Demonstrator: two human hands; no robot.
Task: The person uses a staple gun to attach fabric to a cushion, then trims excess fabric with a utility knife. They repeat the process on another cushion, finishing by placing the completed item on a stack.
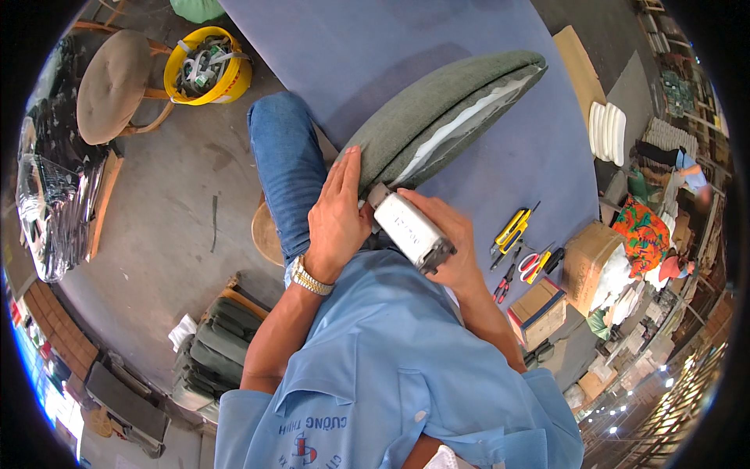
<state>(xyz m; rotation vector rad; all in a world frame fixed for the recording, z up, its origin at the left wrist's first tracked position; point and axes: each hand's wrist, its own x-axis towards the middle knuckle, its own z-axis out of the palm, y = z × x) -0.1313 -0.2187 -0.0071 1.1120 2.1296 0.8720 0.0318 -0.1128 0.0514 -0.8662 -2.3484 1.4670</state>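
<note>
On the far left we see a wrapped stack (55,207) on the floor, then a chair (116,82) with a round seat, and a yellow bucket (234,82) of scraps outside the tabletop's left edge. Below, to the left of our arm, green cushions (223,344) sit piled.

Our left hand (341,215), a watch (311,279) on its wrist, is by the near part of the left edge of the tabletop (375,55). Its fingers lie straight and side by side against the near end of the grey-green cushion (437,105), not curled round it. The cushion slants from there over the tabletop toward the right edge, its open side with a white strip (469,113) turned rightward; how much of it rests on the surface we cannot tell.

Our right hand (451,234) has its fingers wrapped round a pale staple gun (410,230), whose nose points at that near end; whether they touch we cannot tell.

Toward the tabletop's near right corner lie a yellow cutter (512,233), red-handled pliers (506,285) and scissors (529,263). Beyond the right edge we find a carton (591,262), white pads (607,134) and, farther off, a person in blue (691,170).
</note>
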